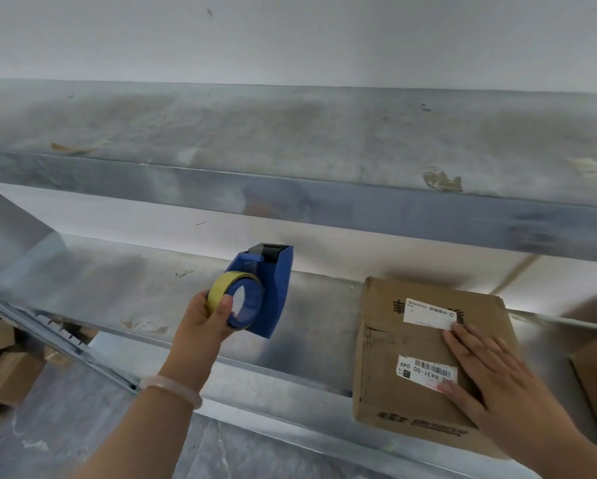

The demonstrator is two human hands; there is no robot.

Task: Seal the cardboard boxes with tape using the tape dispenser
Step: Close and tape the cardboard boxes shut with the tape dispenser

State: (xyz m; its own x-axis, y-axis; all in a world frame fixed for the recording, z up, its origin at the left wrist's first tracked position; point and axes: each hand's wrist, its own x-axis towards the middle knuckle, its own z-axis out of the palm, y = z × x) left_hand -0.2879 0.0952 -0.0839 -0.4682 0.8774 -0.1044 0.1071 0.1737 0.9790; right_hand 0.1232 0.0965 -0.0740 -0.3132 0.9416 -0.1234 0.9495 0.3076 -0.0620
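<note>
Grips dispenser (275,288) by its roll (221,286), left hand (203,326) curled, arm outstretched; presses box (390,392) under flat right hand (494,378), fingers straight.

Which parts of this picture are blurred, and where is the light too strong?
Head view: the upper shelf is smeared and soft; a washed-out bright strip lies behind the dispenser; the box is fairly sharp; the far right edge is blurred.

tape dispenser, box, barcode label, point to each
tape dispenser (279,291), head view, blue side wall
box (381,382), head view, bare top face
barcode label (426,371), head view, label's middle
</note>
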